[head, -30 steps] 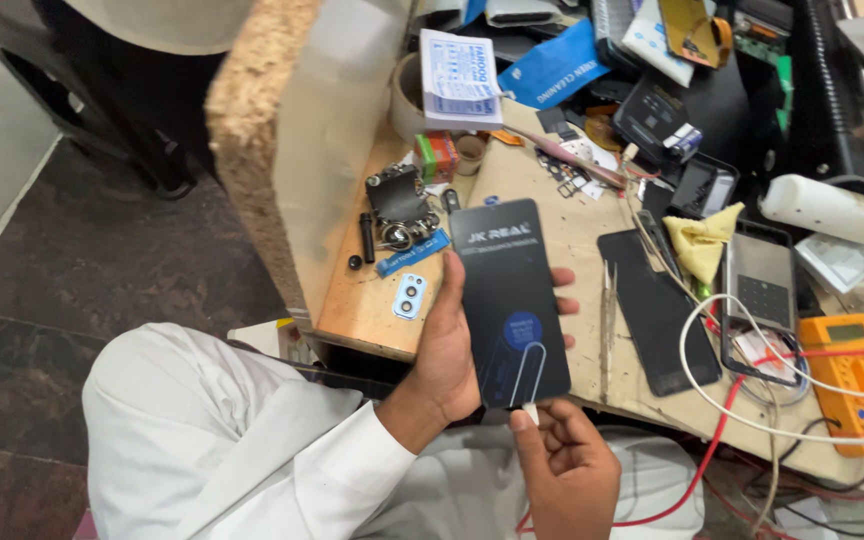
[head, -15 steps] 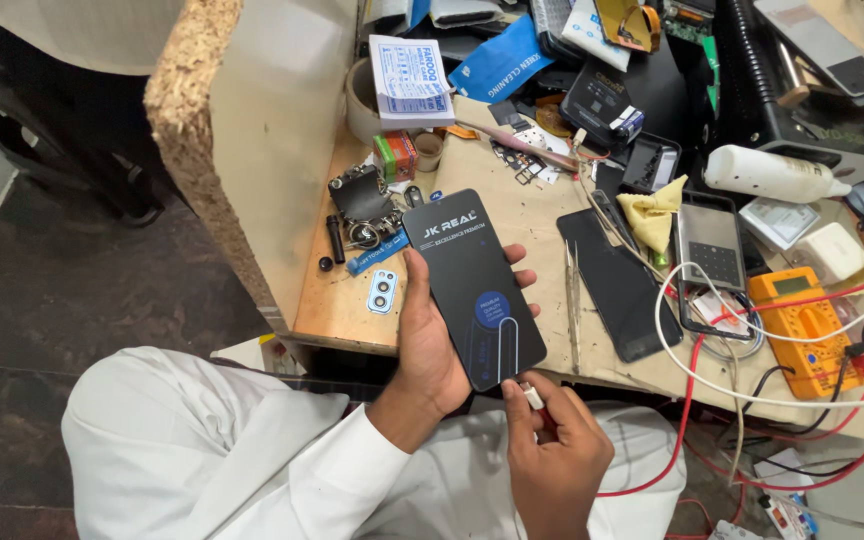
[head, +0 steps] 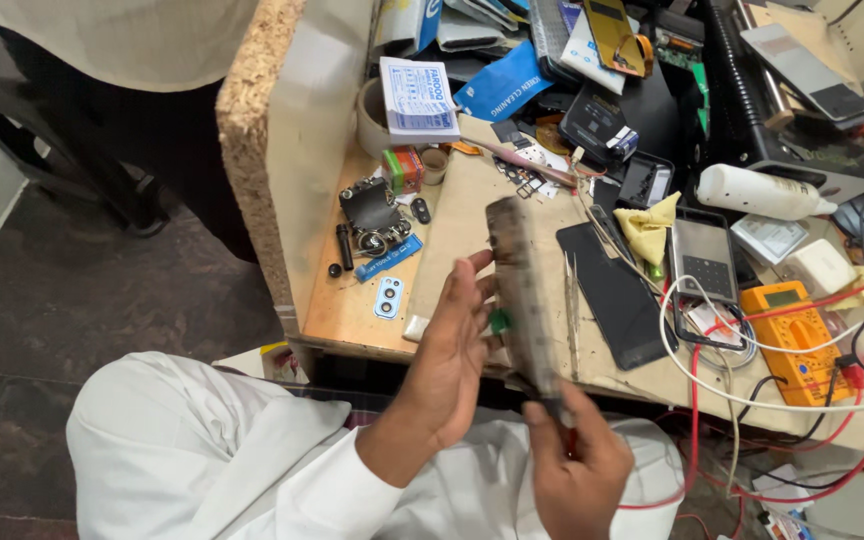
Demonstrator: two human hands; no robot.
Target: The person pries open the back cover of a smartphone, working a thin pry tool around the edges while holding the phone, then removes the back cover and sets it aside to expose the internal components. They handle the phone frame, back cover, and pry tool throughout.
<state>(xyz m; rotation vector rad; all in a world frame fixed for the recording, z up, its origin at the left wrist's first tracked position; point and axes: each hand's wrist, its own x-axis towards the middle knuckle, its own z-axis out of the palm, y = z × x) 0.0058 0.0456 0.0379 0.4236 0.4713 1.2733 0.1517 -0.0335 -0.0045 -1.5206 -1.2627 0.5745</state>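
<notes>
A black smartphone is turned edge-on and blurred above the front edge of the wooden workbench. My left hand lies flat against its left face, fingers spread upward. The fingers of my right hand are pinched around the phone's lower end. A small green spot shows between my left fingers and the phone. Whether my right hand also holds a small tool is hidden. Both sleeves and my lap are white.
Another black phone lies flat beside metal tweezers. To the right are an orange multimeter, a yellow cloth, a white bottle and red and white wires. A camera module and screws lie at left. Another person stands at the top left.
The phone, earlier lying screen-up on my left palm, has been rotated onto its edge. My right hand has moved from the thin pin at its bottom to gripping its lower end.
</notes>
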